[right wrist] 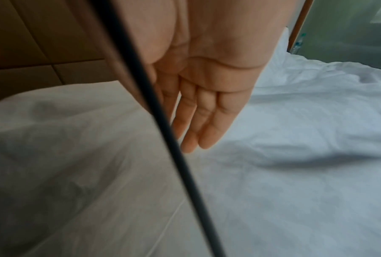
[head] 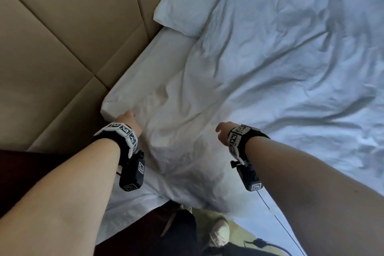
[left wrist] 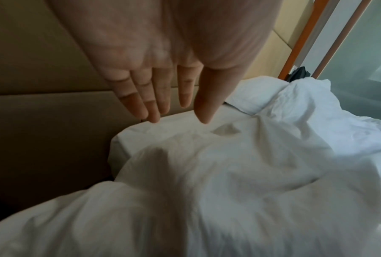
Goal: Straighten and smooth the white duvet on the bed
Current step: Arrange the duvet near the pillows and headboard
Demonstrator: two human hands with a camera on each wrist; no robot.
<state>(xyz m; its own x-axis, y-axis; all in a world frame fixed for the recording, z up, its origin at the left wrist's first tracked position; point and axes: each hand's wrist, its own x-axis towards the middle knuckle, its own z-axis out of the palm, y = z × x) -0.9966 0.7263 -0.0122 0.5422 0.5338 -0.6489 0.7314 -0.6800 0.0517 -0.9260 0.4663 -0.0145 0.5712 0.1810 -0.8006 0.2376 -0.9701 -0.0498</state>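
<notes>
The white duvet [head: 259, 81] lies wrinkled across the bed, its near corner bunched up between my arms. My left hand [head: 128, 119] hovers over that corner near the headboard side, fingers [left wrist: 154, 104] straight, palm down, holding nothing. My right hand [head: 223, 132] is over the duvet further right, its fingers [right wrist: 204, 125] straight and together, palm facing the cloth [right wrist: 283, 173], also holding nothing. The duvet [left wrist: 229, 173] rises in folds under the left hand. Whether either hand touches the cloth I cannot tell.
A white pillow [head: 187, 4] lies at the head of the bed, partly under the duvet. A tan padded headboard [head: 62, 37] runs along the left. A black cable [right wrist: 163, 139] crosses the right wrist view. My shoe [head: 219, 230] stands on the floor by the bed edge.
</notes>
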